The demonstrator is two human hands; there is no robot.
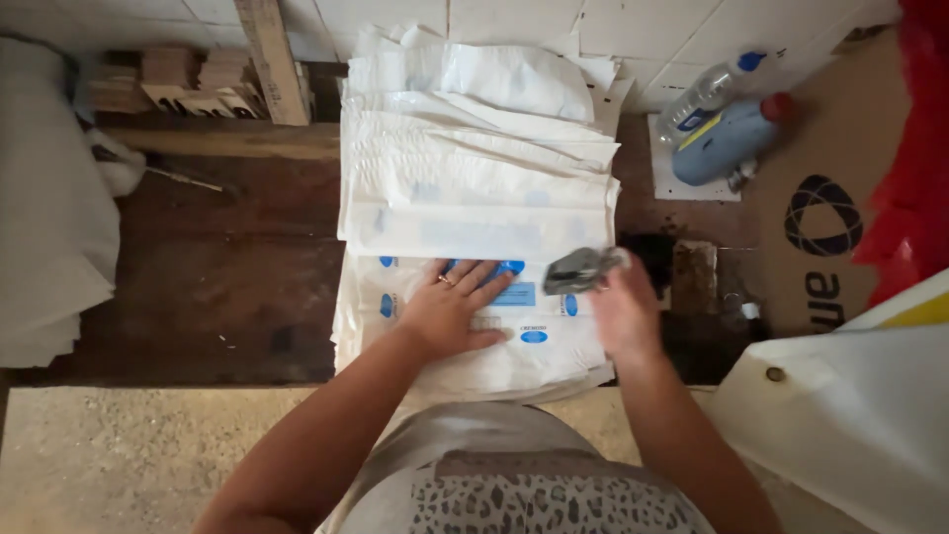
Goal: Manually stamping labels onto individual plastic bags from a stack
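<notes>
My left hand point(453, 309) lies flat, fingers spread, on the top white bag with blue print point(514, 341) at the near end of a long stack of white plastic bags point(474, 168). A ring shows on one finger. To the right, my right hand point(623, 311) grips a small grey metal tool point(578, 269), blurred, held just above the bag's right edge. The stack runs away from me across a dark wooden table point(227, 287), bags overlapping like shingles.
Two plastic bottles point(727, 124) lie at the back right on a white sheet. A brown cardboard box point(840, 218) and red plastic point(914, 148) stand at the right. White fabric point(49, 208) hangs at the left. Wooden blocks point(188, 84) sit at the back left.
</notes>
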